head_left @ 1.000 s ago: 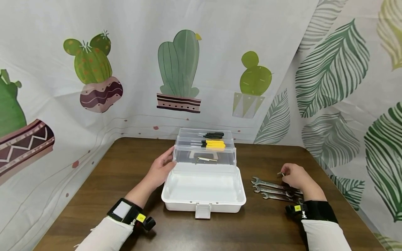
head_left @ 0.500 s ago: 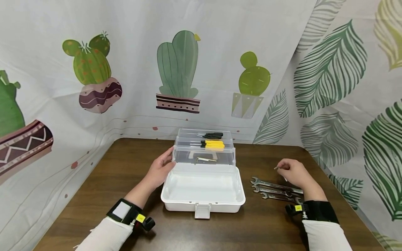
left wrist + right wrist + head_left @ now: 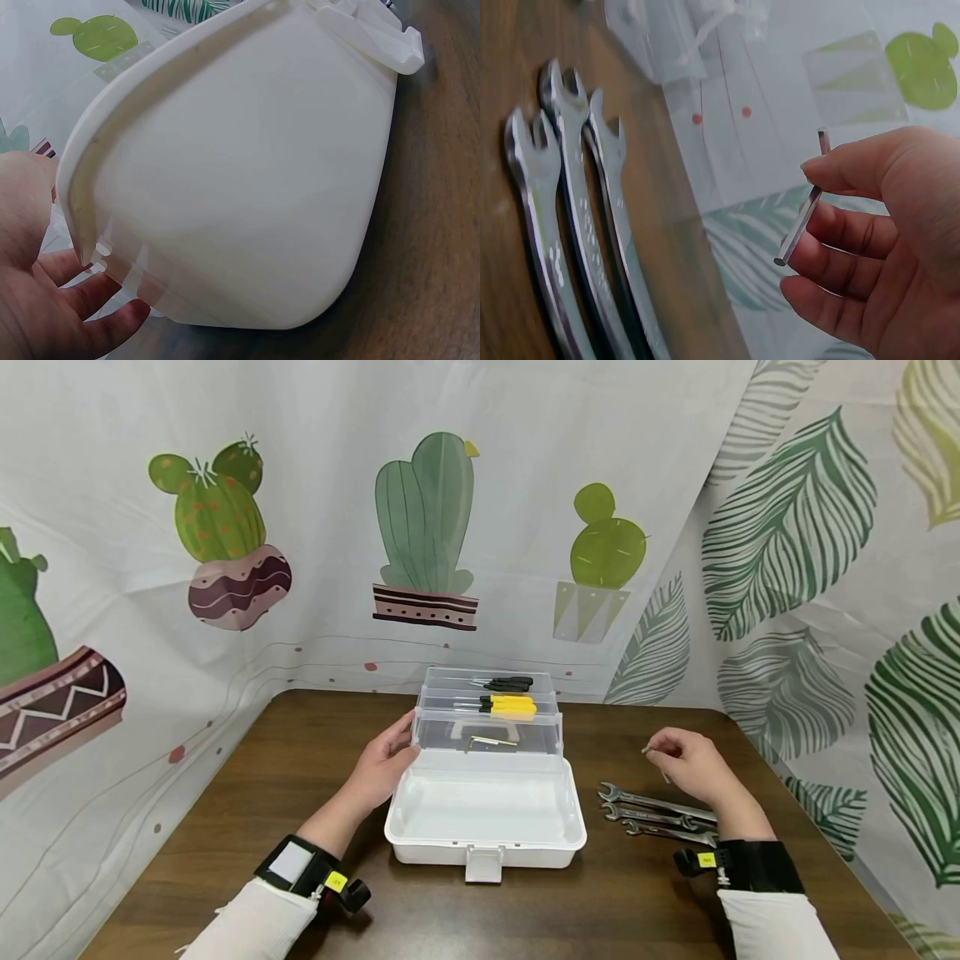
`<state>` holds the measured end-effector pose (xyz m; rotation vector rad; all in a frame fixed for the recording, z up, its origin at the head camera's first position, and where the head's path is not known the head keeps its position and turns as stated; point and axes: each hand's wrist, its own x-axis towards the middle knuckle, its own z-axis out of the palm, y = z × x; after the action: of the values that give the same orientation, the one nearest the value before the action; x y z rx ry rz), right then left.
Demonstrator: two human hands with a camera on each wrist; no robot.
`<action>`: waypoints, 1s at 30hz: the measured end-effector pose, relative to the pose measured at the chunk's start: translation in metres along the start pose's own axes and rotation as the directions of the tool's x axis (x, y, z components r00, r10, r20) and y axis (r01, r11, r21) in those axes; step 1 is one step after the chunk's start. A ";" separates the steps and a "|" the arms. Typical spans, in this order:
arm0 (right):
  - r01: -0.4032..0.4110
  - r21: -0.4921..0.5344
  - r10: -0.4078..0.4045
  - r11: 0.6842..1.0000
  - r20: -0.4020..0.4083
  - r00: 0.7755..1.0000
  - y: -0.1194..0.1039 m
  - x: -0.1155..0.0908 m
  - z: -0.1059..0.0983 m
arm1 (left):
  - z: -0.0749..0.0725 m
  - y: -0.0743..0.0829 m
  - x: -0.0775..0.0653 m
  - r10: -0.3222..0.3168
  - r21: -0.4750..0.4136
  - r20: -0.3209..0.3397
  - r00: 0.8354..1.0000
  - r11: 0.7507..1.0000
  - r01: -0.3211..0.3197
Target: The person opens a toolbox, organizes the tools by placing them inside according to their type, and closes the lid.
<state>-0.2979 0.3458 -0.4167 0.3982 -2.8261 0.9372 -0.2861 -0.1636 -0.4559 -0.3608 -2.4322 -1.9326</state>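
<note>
A white toolbox [image 3: 486, 855] stands with its clear tiered trays [image 3: 442, 737] folded up behind it. My left hand [image 3: 386, 767] grips its back left corner, thumb by the rim and fingers behind; in the left wrist view, the fingers [image 3: 94, 296] lie against the clear side piece. Between thumb and fingertips, my right hand [image 3: 693, 765] pinches a small metal hex key [image 3: 801, 225], raised above the right side of the table. Three open-ended wrenches [image 3: 660, 817] lie side by side just below that hand. Another hex key [image 3: 491, 742] lies in the lowest clear tray.
Yellow-handled screwdrivers [image 3: 510, 705] lie in the middle tray, black-handled ones [image 3: 510, 683] in the top tray. The box's front latch [image 3: 484, 865] hangs down. A printed cloth [image 3: 322, 568] hangs behind the brown wooden table [image 3: 300, 760].
My right hand has lifted the hex key away from beside the wrenches and moved it up and left. My left hand has stayed at the toolbox corner.
</note>
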 end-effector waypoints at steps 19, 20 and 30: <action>0.221 -0.011 -0.221 0.975 -0.033 0.975 -0.056 -0.002 0.013 | 0.000 -0.001 0.001 -0.001 0.001 0.008 1.000 1.000 0.001; 0.230 -0.002 -0.230 0.973 -0.029 0.973 -0.059 -0.002 0.014 | 0.000 -0.001 0.001 -0.001 0.002 0.007 1.000 1.000 0.001; 0.300 0.052 -0.300 0.952 -0.006 0.954 -0.081 -0.003 0.022 | -0.001 -0.001 0.001 -0.008 0.011 0.001 1.000 1.000 0.008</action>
<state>-0.2728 0.2704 -0.3889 0.8089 -2.6412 0.9448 -0.2876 -0.1643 -0.4569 -0.3530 -2.4480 -1.9219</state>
